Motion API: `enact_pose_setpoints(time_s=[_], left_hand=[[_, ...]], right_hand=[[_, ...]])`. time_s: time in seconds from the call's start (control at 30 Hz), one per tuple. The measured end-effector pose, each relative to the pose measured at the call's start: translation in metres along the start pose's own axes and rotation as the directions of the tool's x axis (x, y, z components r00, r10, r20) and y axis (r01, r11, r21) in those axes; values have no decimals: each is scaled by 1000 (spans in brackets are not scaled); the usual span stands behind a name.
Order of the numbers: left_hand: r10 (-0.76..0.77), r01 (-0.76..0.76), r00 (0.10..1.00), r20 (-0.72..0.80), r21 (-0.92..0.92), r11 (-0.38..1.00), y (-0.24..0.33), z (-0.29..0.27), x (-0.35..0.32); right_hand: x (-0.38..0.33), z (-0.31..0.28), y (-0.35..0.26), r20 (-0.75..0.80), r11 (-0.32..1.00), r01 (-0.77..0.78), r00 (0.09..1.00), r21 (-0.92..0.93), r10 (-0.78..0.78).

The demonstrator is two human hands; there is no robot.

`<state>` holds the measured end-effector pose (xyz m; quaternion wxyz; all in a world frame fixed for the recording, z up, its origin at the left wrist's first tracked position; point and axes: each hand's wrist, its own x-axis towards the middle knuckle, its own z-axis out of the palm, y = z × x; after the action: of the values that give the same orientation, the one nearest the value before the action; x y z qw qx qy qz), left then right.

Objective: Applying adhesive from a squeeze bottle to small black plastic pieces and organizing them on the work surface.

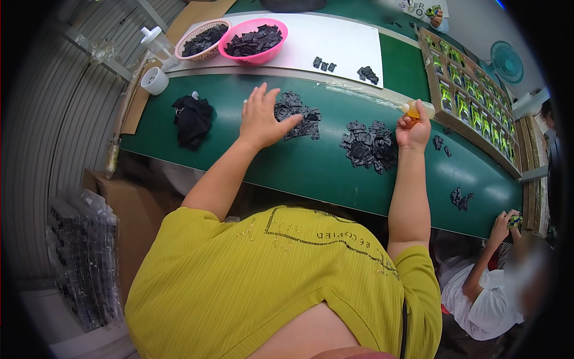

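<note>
While right grip (pixel 412 130) wraps amber bottle (pixel 413 111) near surface's (pixel 287 173) far edge, long axis crosswise, tip toward left edge, empty left grip (pixel 260 117) spreads wide beside left black pile (pixel 293 107); right black pile (pixel 368 146) nearer right grip.

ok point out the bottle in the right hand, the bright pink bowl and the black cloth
Bottle (pixel 413 111): head view, on its orange-tinted body near the nozzle
Bright pink bowl (pixel 257 59): head view, on its near outer wall
Black cloth (pixel 192 122): head view, on its crumpled middle
</note>
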<state>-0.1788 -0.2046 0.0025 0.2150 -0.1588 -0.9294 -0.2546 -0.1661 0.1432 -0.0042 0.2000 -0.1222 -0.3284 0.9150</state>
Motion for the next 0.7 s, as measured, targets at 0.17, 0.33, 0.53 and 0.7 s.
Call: enact_pose_setpoints(time_s=[0.17, 0.33, 0.53, 0.7], left_hand=[[-46, -41, 918, 394, 208, 977, 12, 11, -18], [90, -137, 942, 322, 125, 983, 30, 22, -9], [87, -146, 924, 373, 132, 980, 19, 39, 10], [207, -207, 971, 123, -14, 978, 12, 39, 24]], right_hand=[[-6, 0, 5, -14, 1000, -12, 1000, -20, 12], [-5, -2, 4, -10, 999, -3, 1000, -37, 2], [-3, 3, 1, -42, 996, -9, 999, -93, 5], [-2, 6, 0, -15, 993, -9, 1000, -120, 7]])
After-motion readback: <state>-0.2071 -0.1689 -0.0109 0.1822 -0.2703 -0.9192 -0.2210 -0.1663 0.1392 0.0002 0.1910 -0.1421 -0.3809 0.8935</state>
